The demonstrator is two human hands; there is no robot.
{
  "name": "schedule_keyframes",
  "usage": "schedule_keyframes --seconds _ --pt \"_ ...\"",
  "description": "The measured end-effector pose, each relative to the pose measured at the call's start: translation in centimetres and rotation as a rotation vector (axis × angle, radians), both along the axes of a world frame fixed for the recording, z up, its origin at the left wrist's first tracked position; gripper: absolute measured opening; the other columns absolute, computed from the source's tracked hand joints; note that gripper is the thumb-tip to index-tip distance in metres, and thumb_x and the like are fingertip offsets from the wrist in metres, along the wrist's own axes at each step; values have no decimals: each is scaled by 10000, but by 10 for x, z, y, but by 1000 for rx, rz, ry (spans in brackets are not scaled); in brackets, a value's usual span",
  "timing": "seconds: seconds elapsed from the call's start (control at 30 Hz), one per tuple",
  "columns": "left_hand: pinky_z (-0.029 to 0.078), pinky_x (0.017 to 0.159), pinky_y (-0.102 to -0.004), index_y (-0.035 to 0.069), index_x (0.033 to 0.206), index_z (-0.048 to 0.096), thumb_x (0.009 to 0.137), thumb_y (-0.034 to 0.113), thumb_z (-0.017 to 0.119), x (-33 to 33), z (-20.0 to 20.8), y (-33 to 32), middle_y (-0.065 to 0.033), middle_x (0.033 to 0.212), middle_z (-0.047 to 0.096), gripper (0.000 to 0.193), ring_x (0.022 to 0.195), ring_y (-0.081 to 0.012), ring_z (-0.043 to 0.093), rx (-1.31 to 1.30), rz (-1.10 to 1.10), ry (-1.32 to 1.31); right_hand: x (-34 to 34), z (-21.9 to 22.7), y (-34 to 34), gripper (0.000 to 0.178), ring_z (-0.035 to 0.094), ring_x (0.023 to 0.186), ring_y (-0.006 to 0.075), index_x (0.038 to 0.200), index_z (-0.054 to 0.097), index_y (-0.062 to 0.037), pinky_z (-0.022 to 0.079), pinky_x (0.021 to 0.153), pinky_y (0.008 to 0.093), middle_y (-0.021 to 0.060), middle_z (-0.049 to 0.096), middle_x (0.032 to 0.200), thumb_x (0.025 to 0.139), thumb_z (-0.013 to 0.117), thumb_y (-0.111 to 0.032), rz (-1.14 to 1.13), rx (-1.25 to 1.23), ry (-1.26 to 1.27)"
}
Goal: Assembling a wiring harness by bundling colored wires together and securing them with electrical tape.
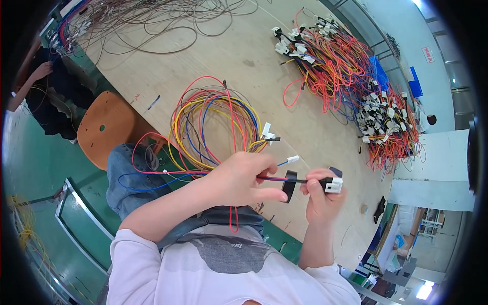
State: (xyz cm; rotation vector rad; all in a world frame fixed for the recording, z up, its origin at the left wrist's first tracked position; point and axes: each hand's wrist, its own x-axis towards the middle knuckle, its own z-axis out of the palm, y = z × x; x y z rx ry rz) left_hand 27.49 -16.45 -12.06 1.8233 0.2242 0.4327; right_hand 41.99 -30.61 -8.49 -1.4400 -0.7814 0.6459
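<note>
A wire bundle of red, blue and black strands (269,178) runs between my two hands and ends in a white plug connector (333,185). My left hand (244,178) is closed around the strands, its thumb stretched along below them. My right hand (324,201) pinches the bundle just behind the connector. A flat black piece, like a band of tape (290,187), sits upright on the bundle between the hands. Another dark piece (335,172) shows behind my right fingers. Beyond my left hand lies a coil of red, yellow, blue and black wires (175,122), with white connectors (266,131) at its right side.
Piles of wire harnesses (330,66) with white connectors cover the far right of the wooden table (254,56). Loose brown wires (168,25) spread over its far left. An orange stool (104,127) and a seated person (51,96) are at left. A small tape roll (364,209) lies at right.
</note>
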Motion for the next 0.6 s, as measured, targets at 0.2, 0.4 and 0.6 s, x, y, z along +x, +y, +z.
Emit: schedule_keyframes --seconds 0.2,0.4,0.6 --pt "485 676 -301 19 1217 363 694 198 742 24 -6 -14 -97 910 588 670 808 -139 594 -333 90 111 -13 0 12 136 572 796 181 833 591 -6 451 726 291 124 598 876 729 677 -10 66 28 -338" --pt "388 536 -205 36 1074 479 742 261 704 17 1 -4 -16 806 521 460 636 -78 494 -1260 -152 -89 -20 -2 17 107 569 729 171 839 570 -2 455 657 277 139 595 861 755 636 4 22 150 -100" --pt "365 621 -192 29 1065 493 760 160 635 5 3 -16 -2 861 461 361 728 -59 439 -770 119 -439 -11 -1 23 49 516 586 141 818 549 9 408 495 236 153 584 786 795 587 -10 -90 212 216"
